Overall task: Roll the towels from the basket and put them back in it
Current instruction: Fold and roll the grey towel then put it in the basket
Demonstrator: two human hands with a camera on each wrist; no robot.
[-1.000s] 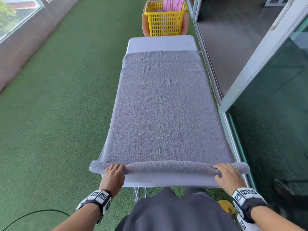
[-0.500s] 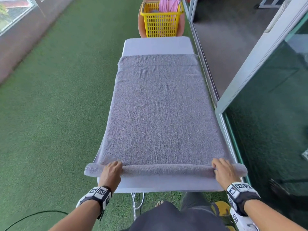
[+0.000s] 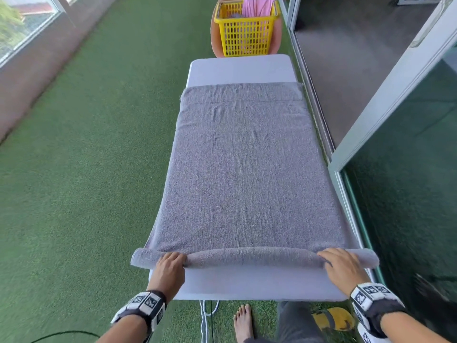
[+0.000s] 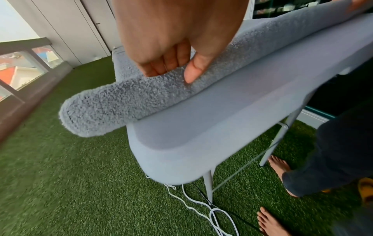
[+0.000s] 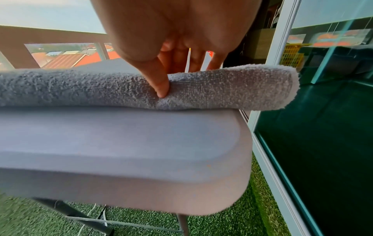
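A grey towel (image 3: 244, 169) lies spread along the white table (image 3: 239, 284), its near end rolled into a thin roll (image 3: 252, 257) across the table's width. My left hand (image 3: 170, 264) grips the roll near its left end, fingers over the top and thumb on the near side (image 4: 177, 68). My right hand (image 3: 342, 264) grips the roll near its right end (image 5: 171, 86) the same way. Both roll ends stick out past the table's sides. The yellow basket (image 3: 244, 33) stands beyond the table's far end with a pink towel (image 3: 257, 6) in it.
Green artificial grass (image 3: 86, 169) covers the floor to the left. A glass sliding door and its frame (image 3: 395, 107) run close along the right side. White cables (image 4: 201, 206) hang under the table's near end. My bare feet and a yellow sandal (image 3: 332, 318) are near the table legs.
Both hands have rolled the towel's near end a little further away from me, so the roll is slightly thicker and more bare table shows in front of it.
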